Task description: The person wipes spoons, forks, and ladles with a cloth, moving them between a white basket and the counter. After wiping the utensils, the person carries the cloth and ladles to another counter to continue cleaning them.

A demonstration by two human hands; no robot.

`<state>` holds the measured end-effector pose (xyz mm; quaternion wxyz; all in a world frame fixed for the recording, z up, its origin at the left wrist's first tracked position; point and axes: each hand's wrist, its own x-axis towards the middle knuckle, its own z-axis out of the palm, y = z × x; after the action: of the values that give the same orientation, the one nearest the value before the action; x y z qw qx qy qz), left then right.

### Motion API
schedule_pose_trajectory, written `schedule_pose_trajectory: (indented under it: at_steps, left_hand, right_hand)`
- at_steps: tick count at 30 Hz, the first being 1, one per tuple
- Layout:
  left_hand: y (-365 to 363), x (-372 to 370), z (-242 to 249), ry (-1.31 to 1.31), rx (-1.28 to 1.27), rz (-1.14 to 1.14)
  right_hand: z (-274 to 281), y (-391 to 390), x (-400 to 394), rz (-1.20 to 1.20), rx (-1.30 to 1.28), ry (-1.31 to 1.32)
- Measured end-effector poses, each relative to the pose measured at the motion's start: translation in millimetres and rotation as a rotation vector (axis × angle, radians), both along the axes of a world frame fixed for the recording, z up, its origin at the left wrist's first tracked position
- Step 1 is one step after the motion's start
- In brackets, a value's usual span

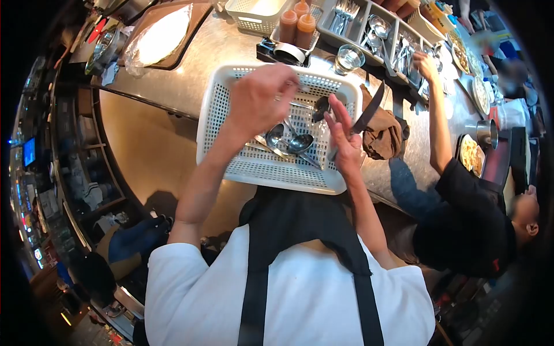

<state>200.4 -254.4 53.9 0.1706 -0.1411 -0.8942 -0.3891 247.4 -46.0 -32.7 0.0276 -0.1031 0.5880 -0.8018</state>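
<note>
**Currently sorting cutlery out of the white basket**

Item one, your left hand (262, 101): it hovers inside the white basket (231, 92), fingers curled down around what looks like a thin piece of cutlery; the back of the hand hides what exactly it grips.

Item two, your right hand (346, 138): at the basket's right rim, fingers pinching a dark knife (369, 108) that points up and away from you.

Item three, loose spoons (291, 141): several lie crossed on the basket floor, between your two hands.

Item four, the cutlery tray (369, 40): at the far edge of the steel counter (213, 52), with forks and spoons in separate compartments.

Item five, a co-worker's hand (426, 62): reaching at that tray's right end.

Judged step: picking and sorting, with spoons left. Your next move calls for carrying each held piece to its matching compartment, clear of the co-worker's arm.
</note>
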Motion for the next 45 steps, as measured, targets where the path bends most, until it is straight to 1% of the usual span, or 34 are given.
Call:
schedule_pose_trajectory:
  at_steps: [1, 2, 3, 5, 6, 8, 9, 10, 11, 12, 14, 16, 17, 18, 19, 20, 21, 22, 24, 25, 26, 27, 28, 30, 31, 33, 34, 36, 38, 40, 41, 42, 44, 45]
  left_hand:
    - [17, 2, 6, 0.173, 0.042, -0.079]
    - [37, 3, 10, 0.219, 0.072, -0.119]
    - [56, 2, 15, 0.269, 0.102, -0.16]
    - [91, 2, 17, 0.195, 0.221, -0.185]
    - [105, 4, 16, 0.105, 0.331, -0.201]
    - [120, 9, 14, 0.141, 0.355, -0.208]
    - [121, 15, 12, 0.102, 0.35, -0.17]
    - [120, 21, 10, 0.063, 0.34, -0.128]
    - [119, 32, 9, -0.149, 0.395, -0.143]
    - [121, 40, 2, -0.153, 0.389, -0.143]
    - [128, 53, -21, -0.377, 0.266, -0.326]
    - [137, 71, -37, -0.398, 0.252, -0.406]
    - [144, 75, -46, -0.402, 0.245, -0.469]
    - [153, 78, -64, -0.384, 0.245, -0.457]
    - [165, 81, -85, -0.578, 0.465, -0.395]
    - [178, 80, -94, -0.762, 0.678, -0.347]
    - [197, 85, -89, -0.629, 0.521, -0.246]
    - [223, 95, -98, -0.319, 0.336, -0.178]
    - [254, 109, -84, -1.181, 1.067, -0.48]
    - [240, 100, -35, -1.652, 1.264, -0.607]
    - [239, 101, -33, -1.589, 1.319, -0.963]
    - [240, 105, -26, -1.514, 1.141, -0.881]
    - [250, 106, -51, -1.609, 1.131, -0.93]
    - [251, 114, -34, -1.626, 1.275, -1.136]
    - [251, 130, -30, -1.53, 1.134, -1.26]
    - [252, 165, -22, -1.286, 0.869, -1.475]
    - [247, 189, -32, -1.191, 0.751, -1.551]
    - [228, 241, -89, -1.085, 0.425, -1.681]
    - [199, 300, -157, -1.004, 0.093, -1.838]
    - [164, 335, -171, -1.263, -0.046, -1.958]
    - [152, 346, -158, -1.351, -0.15, -1.996]
    - [140, 354, -144, -1.419, -0.247, -2.026]
    - [122, 360, -107, -1.544, -0.364, -2.029]
    - [116, 367, -92, -1.596, -0.367, -2.015]
  right_hand:
    - [0, -7, -1, -0.006, 0.006, 0.02]
    - [0, -12, -1, -0.012, 0.015, 0.041]
    - [-8, -17, 2, -0.171, 0.021, -0.008]
    - [-6, -3, 7, -0.098, 0.027, -0.07]
    - [0, 6, 9, -0.116, 0.033, -0.094]
    - [18, 32, 20, -0.243, 0.199, -0.005]
    - [17, 55, 17, -0.328, 0.47, 0.066]
    - [18, 80, 13, -0.331, 0.597, 0.04]
    - [15, 107, 5, -0.41, 0.995, 0.205]
    - [4, 124, -5, -0.41, 0.989, 0.199]
    - [-34, 154, -16, -0.545, 1.412, 0.097]
    - [-87, 191, -7, -0.392, 1.335, -0.044]
    - [-77, 190, 4, -0.424, 1.189, 0.026]
    - [-60, 188, 15, -0.416, 0.991, -0.166]
    - [-62, 195, 29, -0.462, 0.67, -0.175]
    - [-22, 185, 49, -0.496, 0.609, -0.293]
    - [6, 178, 68, -0.497, 0.49, -0.315]
    - [27, 168, 79, -0.572, 0.473, -0.309]
    - [69, 149, 116, -0.484, 0.054, -0.356]
    - [98, 147, 132, -0.468, 0.023, -0.371]
    - [112, 137, 150, -0.565, 0.123, -0.307]
    - [126, 129, 168, -0.667, 0.23, -0.251]
    - [138, 118, 189, -0.748, 0.201, -0.176]
    - [163, 81, 228, -0.829, -0.031, -0.2]
    - [163, 64, 255, -0.942, -0.037, -0.196]
    - [161, 27, 304, -0.957, -0.065, -0.301]
    - [161, 12, 325, -1.074, -0.075, -0.295]
    - [157, -14, 356, -1.292, -0.176, -0.098]
    - [157, -46, 394, -1.478, -0.258, -0.064]
    - [165, -77, 431, -1.531, -0.04, -0.118]
    - [161, -84, 451, -1.588, -0.009, -0.069]
    - [162, -94, 471, -1.669, -0.006, -0.053]
    - [166, -117, 518, -1.988, 0.032, -0.116]
    - [164, -127, 544, -2.067, -0.081, -0.081]
